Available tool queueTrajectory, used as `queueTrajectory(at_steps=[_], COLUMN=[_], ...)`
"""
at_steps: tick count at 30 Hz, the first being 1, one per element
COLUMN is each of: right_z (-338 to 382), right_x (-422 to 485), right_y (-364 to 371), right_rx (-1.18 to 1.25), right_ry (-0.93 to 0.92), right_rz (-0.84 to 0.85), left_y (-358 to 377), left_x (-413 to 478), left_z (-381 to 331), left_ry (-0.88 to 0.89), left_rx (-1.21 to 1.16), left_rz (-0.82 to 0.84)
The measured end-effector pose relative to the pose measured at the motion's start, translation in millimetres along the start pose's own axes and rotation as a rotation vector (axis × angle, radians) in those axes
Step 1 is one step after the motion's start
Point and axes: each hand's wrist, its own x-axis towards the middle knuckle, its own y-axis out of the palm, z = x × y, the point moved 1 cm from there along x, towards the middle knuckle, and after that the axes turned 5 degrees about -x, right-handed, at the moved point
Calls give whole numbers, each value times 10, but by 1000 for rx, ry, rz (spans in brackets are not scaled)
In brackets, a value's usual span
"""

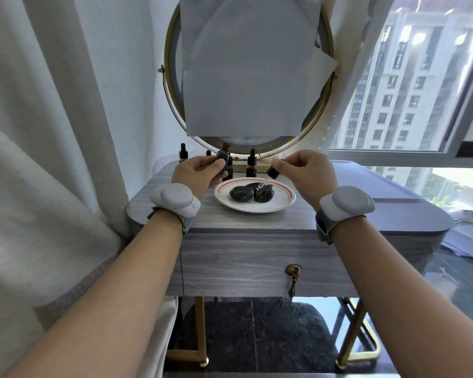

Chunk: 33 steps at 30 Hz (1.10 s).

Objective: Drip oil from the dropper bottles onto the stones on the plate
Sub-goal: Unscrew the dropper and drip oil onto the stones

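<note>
Dresser (257,223): left hand (195,173) grips bottle (224,155), right hand (310,173) pinches dropper (272,172) over stones (241,192)

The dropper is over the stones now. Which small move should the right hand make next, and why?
Probably a gentle squeeze of the bulb: the right hand pinches the dropper, its glass tip hangs just above the stones on the plate, and the left hand holds the open bottle aside.

Head camera looks forward and down, close over the table (257,223).
</note>
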Motion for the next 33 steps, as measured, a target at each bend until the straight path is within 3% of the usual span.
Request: queueTrajectory(at_steps=[33], right_z=[-93], right_x=[146], right_y=[-84], right_rx=[-27], right_ry=[67], right_rz=[1], left_y=[-11], left_x=[17], left_z=[24], left_ry=[0], left_rx=[-16], left_rz=[-12])
